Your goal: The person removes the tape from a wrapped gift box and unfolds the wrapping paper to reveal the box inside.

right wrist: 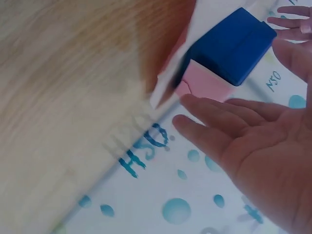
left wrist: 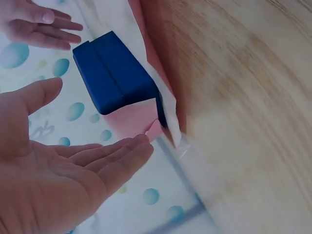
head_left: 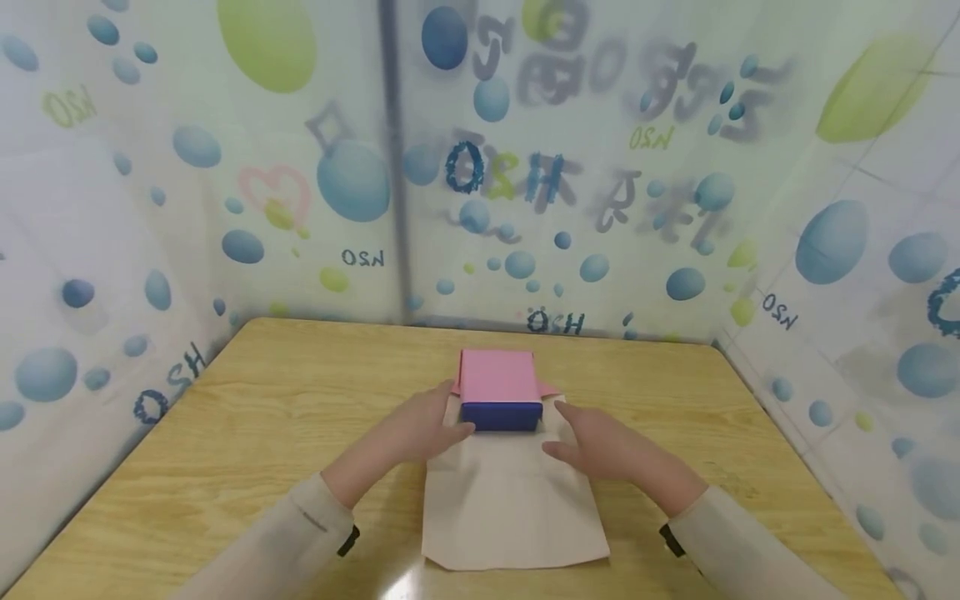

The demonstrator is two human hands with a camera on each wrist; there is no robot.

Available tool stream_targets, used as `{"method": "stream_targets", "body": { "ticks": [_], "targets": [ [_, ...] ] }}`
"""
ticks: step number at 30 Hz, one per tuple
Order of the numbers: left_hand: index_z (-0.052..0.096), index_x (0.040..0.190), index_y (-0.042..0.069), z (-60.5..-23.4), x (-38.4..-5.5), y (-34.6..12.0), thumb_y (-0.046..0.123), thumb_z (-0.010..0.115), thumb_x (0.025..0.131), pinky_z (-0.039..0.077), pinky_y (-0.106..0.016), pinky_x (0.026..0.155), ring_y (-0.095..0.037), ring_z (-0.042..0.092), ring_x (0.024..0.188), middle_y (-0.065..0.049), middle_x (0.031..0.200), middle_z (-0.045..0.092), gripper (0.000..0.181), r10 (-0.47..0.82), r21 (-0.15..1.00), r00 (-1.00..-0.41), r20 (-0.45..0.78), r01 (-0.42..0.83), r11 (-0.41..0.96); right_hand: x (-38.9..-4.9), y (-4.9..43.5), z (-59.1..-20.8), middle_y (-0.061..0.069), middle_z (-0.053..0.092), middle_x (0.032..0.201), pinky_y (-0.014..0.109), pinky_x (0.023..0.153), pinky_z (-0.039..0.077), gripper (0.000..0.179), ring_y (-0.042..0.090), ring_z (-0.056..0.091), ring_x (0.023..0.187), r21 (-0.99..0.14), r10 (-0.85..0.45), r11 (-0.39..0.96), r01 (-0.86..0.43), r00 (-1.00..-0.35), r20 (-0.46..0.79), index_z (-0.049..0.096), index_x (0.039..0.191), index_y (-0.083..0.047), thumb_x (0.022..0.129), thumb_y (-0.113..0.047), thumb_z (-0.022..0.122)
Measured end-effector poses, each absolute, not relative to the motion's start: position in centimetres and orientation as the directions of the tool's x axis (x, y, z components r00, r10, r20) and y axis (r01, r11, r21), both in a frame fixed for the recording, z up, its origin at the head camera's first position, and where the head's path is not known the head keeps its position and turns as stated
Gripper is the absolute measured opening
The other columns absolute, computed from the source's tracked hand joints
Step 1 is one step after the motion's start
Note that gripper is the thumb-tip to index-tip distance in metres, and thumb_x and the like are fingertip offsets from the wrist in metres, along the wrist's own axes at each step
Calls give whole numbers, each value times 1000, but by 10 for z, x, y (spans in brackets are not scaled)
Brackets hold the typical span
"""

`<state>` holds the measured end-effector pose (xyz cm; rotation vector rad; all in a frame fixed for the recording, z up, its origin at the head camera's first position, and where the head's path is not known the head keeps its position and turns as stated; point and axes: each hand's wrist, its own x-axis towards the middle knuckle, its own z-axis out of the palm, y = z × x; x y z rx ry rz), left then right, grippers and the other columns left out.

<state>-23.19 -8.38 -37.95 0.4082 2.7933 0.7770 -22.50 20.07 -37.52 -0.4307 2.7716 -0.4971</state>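
Note:
A dark blue box sits on a sheet of paper, whitish inside and pink outside. The sheet's far end is folded over the box, so its pink side covers the top. My left hand is at the box's left, fingers extended and thumb apart; in the left wrist view its fingertips are at the pink fold, though contact is unclear. On the other side is my right hand, its fingers also extended near the fold in the right wrist view. Neither hand grips anything.
The wooden table carries the sheet, whose near end lies unfolded toward me. Curtain-like walls printed with blue and green drops stand at the back and both sides. Each sleeve has a dark strap near the wrist.

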Motion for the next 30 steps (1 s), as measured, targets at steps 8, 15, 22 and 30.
{"method": "stream_targets", "body": {
  "ticks": [8, 15, 22, 30],
  "targets": [
    [25, 164, -7, -389, -247, -78, 37, 67, 104, 50, -56, 115, -41, 59, 140, -26, 156, 55, 85, 318, 655, -941, -118, 167, 737, -236, 197, -384, 26, 54, 157, 59, 116, 49, 80, 42, 57, 144, -494, -356, 842, -217, -912, -205, 30, 166, 0, 105, -37, 66],
    [26, 166, -3, -382, -244, -72, 37, 65, 106, 48, -55, 118, -39, 55, 145, -23, 161, 51, 81, 330, 662, -937, -116, 174, 729, -236, 194, -382, 21, 50, 163, 61, 121, 43, 79, 41, 50, 150, -531, -381, 811, -246, -911, -160, 27, 168, -7, 105, -36, 66],
    [35, 161, 0, -377, -241, -66, 32, 68, 105, 49, -55, 116, -38, 62, 137, -23, 154, 59, 73, 334, 655, -940, -76, 206, 727, -237, 189, -378, 23, 51, 161, 61, 120, 44, 79, 42, 51, 149, -521, -374, 816, -250, -916, -147, 28, 168, -5, 105, -34, 66],
    [50, 141, 0, -376, -244, -62, 26, 70, 103, 55, -51, 108, -28, 67, 115, -22, 135, 68, 50, 341, 646, -940, -23, 246, 722, -242, 187, -375, 24, 50, 162, 60, 121, 43, 78, 41, 50, 150, -516, -382, 811, -277, -918, -108, 28, 167, -4, 105, -32, 66]
  ]
}}
